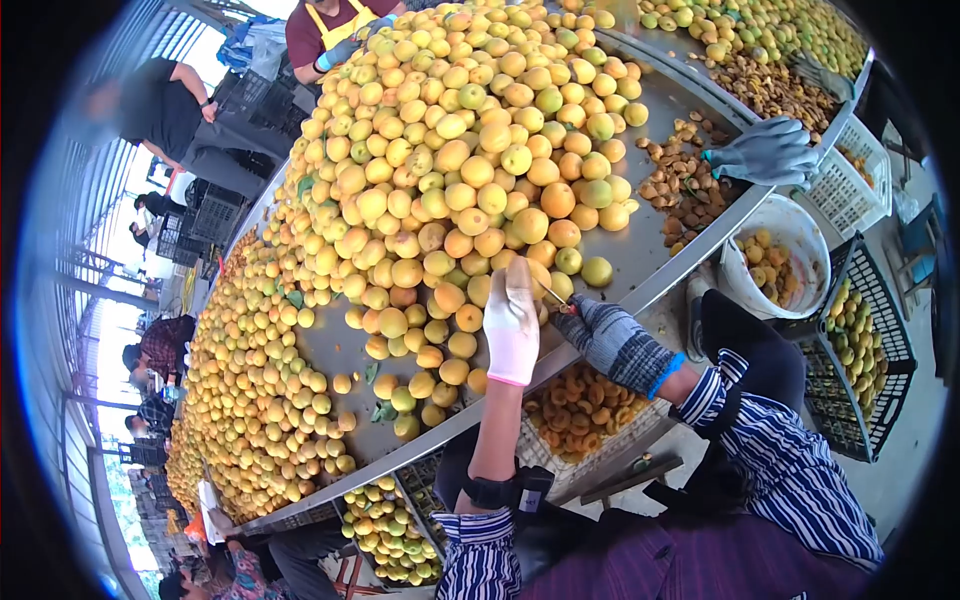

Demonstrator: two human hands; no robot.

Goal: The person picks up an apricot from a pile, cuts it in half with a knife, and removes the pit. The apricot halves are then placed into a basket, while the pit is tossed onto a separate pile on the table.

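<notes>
My left hand (511,325), in a white glove with a pink cuff, is at the near edge of the apricot heap (450,180). Its fingers are closed against an apricot (539,276), partly hidden behind them. My right hand (622,343), in a grey knit glove with a blue cuff, grips a small knife (553,294). The thin blade points toward the fruit at my left fingers, and most of the handle is hidden in the glove. Below my hands, a crate of halved apricots (583,408) stands against the table edge.
A metal table (670,110) bears the heap, a pile of pits (687,190) and a grey glove (765,152). At right are a white bucket (815,235), a white crate (850,200) and a black crate (885,300). Other people (340,30) stand along the far side and left.
</notes>
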